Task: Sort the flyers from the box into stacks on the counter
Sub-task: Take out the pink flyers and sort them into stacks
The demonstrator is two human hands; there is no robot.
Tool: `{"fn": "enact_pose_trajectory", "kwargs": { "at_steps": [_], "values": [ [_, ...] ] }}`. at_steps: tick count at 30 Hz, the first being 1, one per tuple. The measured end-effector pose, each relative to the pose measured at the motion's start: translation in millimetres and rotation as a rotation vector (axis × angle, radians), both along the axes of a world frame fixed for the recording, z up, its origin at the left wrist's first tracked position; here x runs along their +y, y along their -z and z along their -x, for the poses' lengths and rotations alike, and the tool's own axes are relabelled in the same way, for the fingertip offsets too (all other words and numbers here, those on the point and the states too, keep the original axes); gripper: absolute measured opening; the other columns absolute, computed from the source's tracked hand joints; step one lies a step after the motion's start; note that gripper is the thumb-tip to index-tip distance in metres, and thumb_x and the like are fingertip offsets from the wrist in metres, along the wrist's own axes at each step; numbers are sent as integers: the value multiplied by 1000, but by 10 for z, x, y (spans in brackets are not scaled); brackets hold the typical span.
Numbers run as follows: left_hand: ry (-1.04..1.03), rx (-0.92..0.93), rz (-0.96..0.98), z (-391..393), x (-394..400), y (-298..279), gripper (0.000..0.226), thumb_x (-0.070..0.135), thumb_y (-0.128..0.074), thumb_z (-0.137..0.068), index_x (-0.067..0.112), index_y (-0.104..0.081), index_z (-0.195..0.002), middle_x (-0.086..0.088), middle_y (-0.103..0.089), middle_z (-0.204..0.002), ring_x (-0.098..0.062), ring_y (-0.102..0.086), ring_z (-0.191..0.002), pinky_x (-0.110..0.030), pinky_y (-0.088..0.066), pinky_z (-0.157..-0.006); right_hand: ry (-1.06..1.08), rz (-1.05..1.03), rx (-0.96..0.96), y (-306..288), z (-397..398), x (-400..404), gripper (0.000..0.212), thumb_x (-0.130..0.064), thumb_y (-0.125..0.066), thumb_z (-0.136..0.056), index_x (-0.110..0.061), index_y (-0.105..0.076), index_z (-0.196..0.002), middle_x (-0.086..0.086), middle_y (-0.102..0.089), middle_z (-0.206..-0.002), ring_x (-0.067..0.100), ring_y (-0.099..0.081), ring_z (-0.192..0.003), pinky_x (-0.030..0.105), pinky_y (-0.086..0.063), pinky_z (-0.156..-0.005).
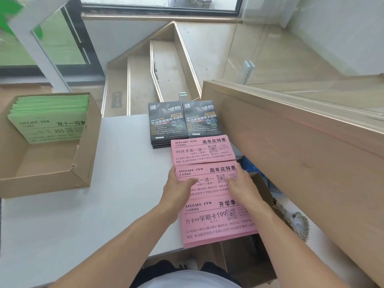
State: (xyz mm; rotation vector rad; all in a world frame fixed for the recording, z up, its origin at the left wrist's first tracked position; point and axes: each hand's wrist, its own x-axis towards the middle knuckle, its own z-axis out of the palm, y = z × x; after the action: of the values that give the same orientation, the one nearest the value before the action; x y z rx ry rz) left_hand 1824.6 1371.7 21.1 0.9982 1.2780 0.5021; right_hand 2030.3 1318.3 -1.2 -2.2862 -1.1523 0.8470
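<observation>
A cardboard box (81, 163) stands at the left of the white counter (116, 183) with a stack of green flyers (49, 119) in its far end. Two black flyer stacks (166, 123) (200, 119) lie side by side at the counter's far edge. Three pink flyer stacks run toward me from them: a far one (202, 149), a middle one (207, 173) and a near one (216, 221). My left hand (177, 190) grips the middle stack's left edge, thumb on top. My right hand (243, 188) grips its right edge.
A raised wooden ledge (301, 129) runs along the counter's right side. A grey brush (297, 223) lies by the pink stacks at the right. Beyond the counter's far edge, stairs (166, 75) drop away. A glass panel (291, 48) stands at the upper right.
</observation>
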Motion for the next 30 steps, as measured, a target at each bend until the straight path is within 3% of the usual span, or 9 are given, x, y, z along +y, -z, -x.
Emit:
{"fn": "enact_pose_trajectory", "kwargs": {
  "at_steps": [5,9,12,14,16,18,21,25,30],
  "values": [
    [2,-9,-2,17,-17,-19,61,23,-66,-96,35,-37,-147,18,-65,-122,-12,-65,-111,-41,-51,-100,5,7,-13,-28,-11,14,26,-31,-48,-101,-42,-45,-125,-12,-55,-120,1,-59,-91,27,-44,-62],
    [10,-20,-8,46,1,-31,70,24,-69,-93,36,-32,-150,17,-65,-126,-11,-66,-111,-41,-52,-100,-15,-21,11,-51,-34,4,28,-33,-50,-101,-44,-44,-126,-12,-57,-124,1,-60,-96,24,-44,-63],
    [49,9,-61,82,-54,-36,67,18,-76,-88,43,-36,-137,20,-64,-121,-8,-66,-108,-28,-54,-80,-54,-47,-26,-78,-26,-100,42,-39,-54,-100,-44,-39,-139,-9,-50,-141,11,-57,-122,28,-52,-81],
    [121,79,-125,117,-172,10,85,30,-85,-79,46,-28,-139,13,-53,-145,-9,-59,-124,-33,-57,-88,-51,-13,-115,-128,61,-282,61,-49,-53,-100,-44,-24,-153,-7,-29,-161,17,-36,-146,45,-46,-108],
    [254,233,-254,146,-312,81,122,50,-89,-67,48,-4,-154,13,-4,-169,-10,-24,-151,-44,-36,-119,-77,44,-217,-190,198,-541,83,-61,-54,-94,-39,-7,-159,-9,-6,-169,16,-14,-155,47,-31,-119],
    [396,335,-425,175,-486,155,142,65,-87,-60,46,18,-155,21,35,-159,-6,15,-153,-41,-12,-124,-184,121,-257,-258,305,-806,108,-76,-61,-80,-40,4,-159,-15,10,-168,13,1,-156,49,-21,-125],
    [623,413,-573,206,-652,198,152,68,-86,-58,48,35,-147,19,54,-147,-10,46,-141,-54,-6,-126,-301,303,-270,-286,354,-1066,127,-73,-76,-68,-41,11,-156,-15,32,-160,17,21,-153,51,-9,-125],
    [799,568,-577,166,-709,193,150,56,-89,-65,46,39,-144,12,62,-139,-20,57,-132,-59,-6,-125,-194,313,-282,-254,285,-1129,88,-38,-88,-73,-38,-27,-136,-8,20,-166,21,0,-156,44,-30,-121],
    [811,636,-580,143,-728,256,142,46,-86,-73,43,36,-145,10,63,-139,-23,57,-132,-55,-12,-125,-195,214,-236,-206,199,-1113,60,-23,-81,-79,-36,-31,-110,-6,-29,-151,7,-48,-120,26,-57,-85]
  ]
}}
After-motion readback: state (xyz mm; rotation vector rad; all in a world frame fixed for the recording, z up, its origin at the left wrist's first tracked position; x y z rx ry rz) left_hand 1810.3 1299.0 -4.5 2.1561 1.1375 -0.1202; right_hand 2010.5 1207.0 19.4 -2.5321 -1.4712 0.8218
